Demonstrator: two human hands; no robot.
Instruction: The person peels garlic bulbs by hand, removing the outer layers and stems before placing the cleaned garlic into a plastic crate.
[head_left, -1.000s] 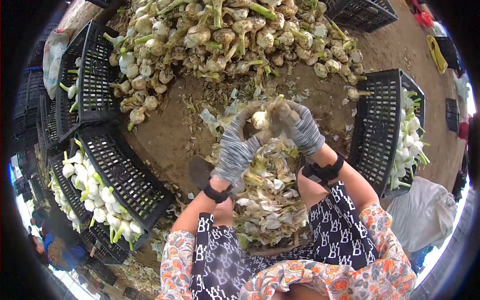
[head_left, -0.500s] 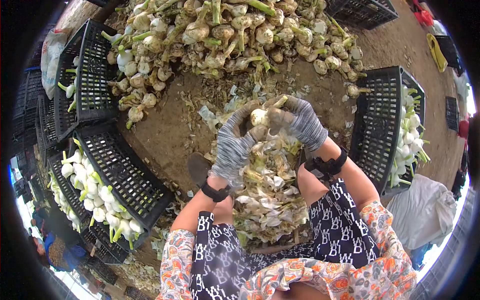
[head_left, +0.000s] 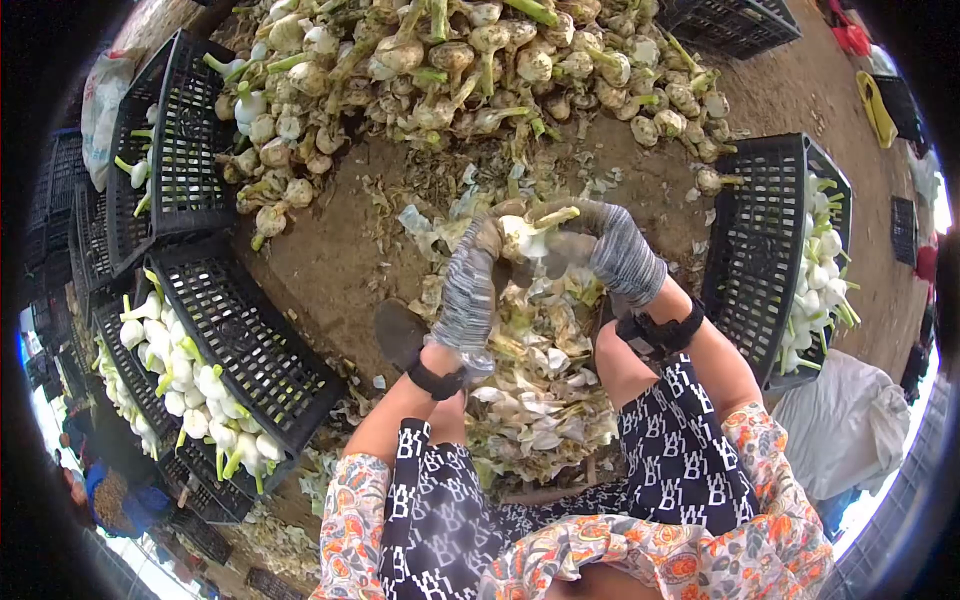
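Onion held between two gloved hands

Both hands grip one white onion (head_left: pixel 522 238) above a heap of peelings (head_left: pixel 540 380): left hand (head_left: pixel 468 285) closed beneath it, right hand (head_left: pixel 605 250) closed over its top. Three black crates (head_left: pixel 240 345) of peeled onions show fully; others are cut off at the edges. Unpeeled onions (head_left: pixel 470 60) are too many to count.

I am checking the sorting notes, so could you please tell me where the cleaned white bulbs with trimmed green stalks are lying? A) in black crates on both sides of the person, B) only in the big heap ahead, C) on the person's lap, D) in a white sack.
A: white bulbs fill the black crate on the left and the black crate on the right, while the heap ahead holds unpeeled, dirty ones.
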